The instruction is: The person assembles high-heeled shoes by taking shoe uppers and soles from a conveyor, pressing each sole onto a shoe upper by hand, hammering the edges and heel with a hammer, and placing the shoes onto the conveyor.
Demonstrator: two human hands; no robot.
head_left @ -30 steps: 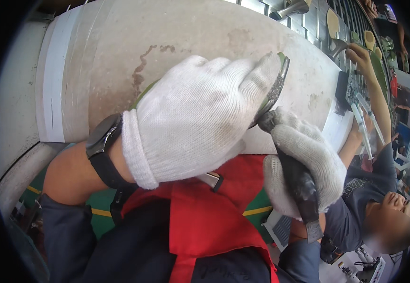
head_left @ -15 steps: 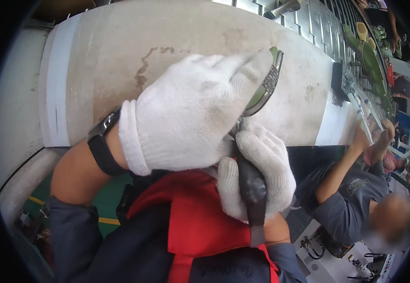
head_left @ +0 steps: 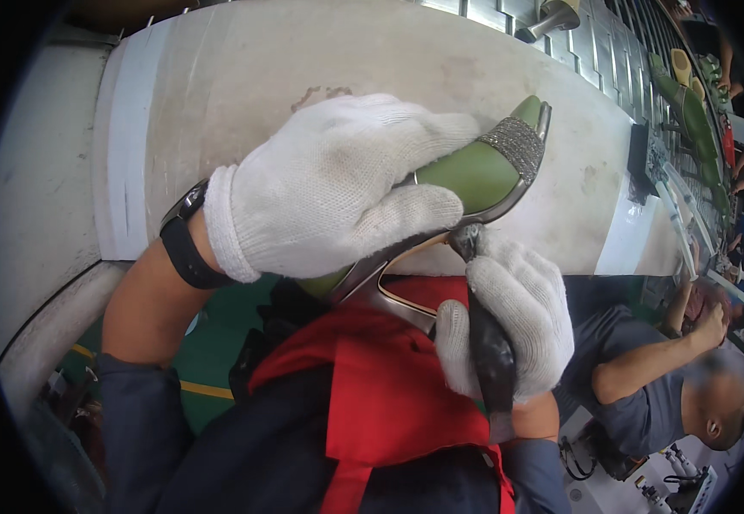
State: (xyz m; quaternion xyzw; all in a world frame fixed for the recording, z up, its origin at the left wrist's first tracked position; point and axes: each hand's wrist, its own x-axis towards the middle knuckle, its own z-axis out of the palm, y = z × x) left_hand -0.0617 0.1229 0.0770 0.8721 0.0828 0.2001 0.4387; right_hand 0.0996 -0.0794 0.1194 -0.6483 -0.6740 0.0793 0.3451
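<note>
Item, left hand (head_left: pixel 329 184): white-gloved, closed over the upper of the green shoe (head_left: pixel 470 176), thumb along the near side, remaining fingers across the far side.

Item, right hand (head_left: pixel 517 308): white-gloved, fist wrapped round the dark tool (head_left: pixel 494 360), flat tip pointing down toward my view's lower edge. The tool's upper end sits at the sole edge (head_left: pixel 522 190); whether it touches, I cannot tell.

Item, green shoe: held tilted over the near edge of the surface (head_left: pixel 218 94), toe to the upper right, heel (head_left: pixel 370 300) toward the red apron (head_left: pixel 389 385). Whether the surface bears any of it, I cannot tell. A glittering band (head_left: pixel 516 146) crosses the forefoot.

Handling, my estimate: light; sole and heel stiff; upper softer, smooth, apt to slip a little under knit and to mark or crease if pinched hard. The band looks the delicate part, and the slender heel a poor handle. I rate the best hold as a broad palm over the mid-upper with the thumb braced beside the sole, clear of the band; the left hand is close to that.

Beyond: dark watch (head_left: pixel 185 244) on the left wrist; metal slats (head_left: pixel 590 64) past the surface, carrying a heeled piece (head_left: pixel 552 19); a co-worker (head_left: pixel 637 377) at right.
</note>
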